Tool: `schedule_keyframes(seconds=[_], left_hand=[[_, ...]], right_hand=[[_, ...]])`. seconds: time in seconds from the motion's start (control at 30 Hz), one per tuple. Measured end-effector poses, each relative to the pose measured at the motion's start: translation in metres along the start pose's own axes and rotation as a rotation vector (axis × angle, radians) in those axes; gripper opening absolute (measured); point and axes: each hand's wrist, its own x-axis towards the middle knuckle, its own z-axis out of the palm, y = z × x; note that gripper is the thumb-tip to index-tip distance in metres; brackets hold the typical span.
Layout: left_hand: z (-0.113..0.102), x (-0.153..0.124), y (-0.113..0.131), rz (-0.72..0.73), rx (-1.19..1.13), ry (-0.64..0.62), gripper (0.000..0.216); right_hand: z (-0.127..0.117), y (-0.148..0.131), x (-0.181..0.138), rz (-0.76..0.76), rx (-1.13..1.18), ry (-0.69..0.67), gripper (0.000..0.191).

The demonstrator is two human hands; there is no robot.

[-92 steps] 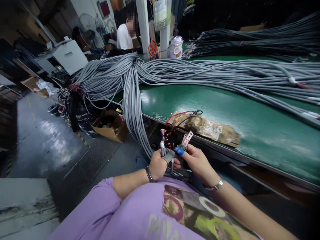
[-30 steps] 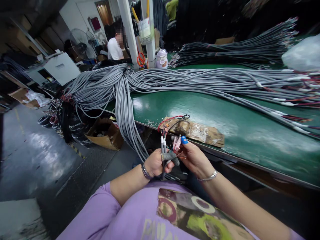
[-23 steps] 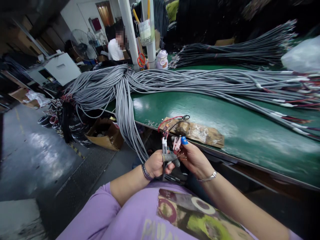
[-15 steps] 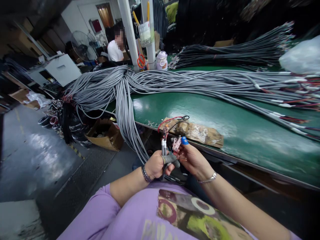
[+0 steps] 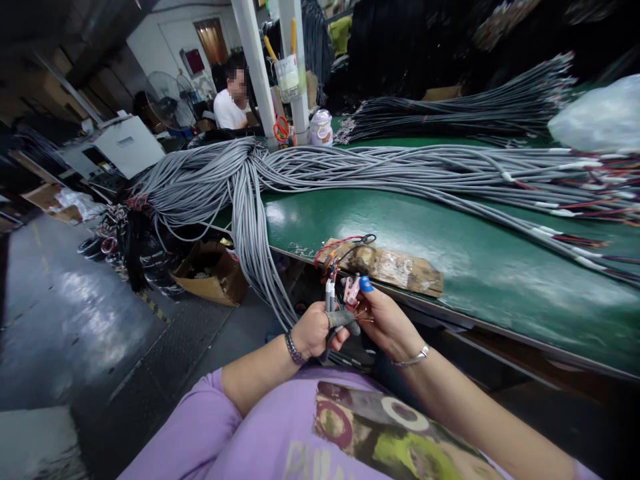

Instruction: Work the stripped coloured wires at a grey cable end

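My left hand (image 5: 313,330), with grey covers on some fingers, is closed around grey cables (image 5: 330,297) whose white-banded ends point up. Thin coloured wires fan out from between my hands. On the right, my right hand (image 5: 393,320) has a blue cover on its thumb and pinches a pink clip (image 5: 352,291) beside those wires. Its other fingertips are close to the bare wire ends and partly hidden. Just beyond the hands, at the table edge, lies a taped wooden board (image 5: 405,270) with a red and a black lead (image 5: 345,241) at its left end.
A long bundle of grey cables (image 5: 390,167) crosses the green table (image 5: 320,217), and part of it hangs over the front edge. Black cables (image 5: 450,117) lie behind. A cardboard box (image 5: 213,283) stands on the floor at left. Farther back sits a person in white (image 5: 230,107).
The pink clip has turned slightly and shows more of its side. Both hands keep nearly the same place and hold. The whole view has shifted a little.
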Motion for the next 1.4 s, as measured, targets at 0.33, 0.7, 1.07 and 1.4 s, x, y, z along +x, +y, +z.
schedule_keyframes(seconds=[0.33, 0.7, 1.07, 1.4], left_hand=[[0.001, -0.008, -0.001, 0.065, 0.001, 0.066, 0.051], [0.003, -0.011, 0.001, 0.070, 0.050, 0.051, 0.052], [0.000, -0.023, -0.005, 0.109, -0.011, 0.071, 0.052], [-0.007, -0.011, -0.004, 0.081, -0.093, -0.073, 0.050]], right_hand=[[-0.001, -0.001, -0.003, 0.059, 0.006, 0.043, 0.033], [0.000, -0.003, -0.006, 0.117, 0.033, 0.024, 0.028], [-0.001, -0.008, -0.008, 0.116, -0.014, -0.067, 0.020], [0.000, -0.001, 0.001, 0.108, -0.022, -0.043, 0.035]])
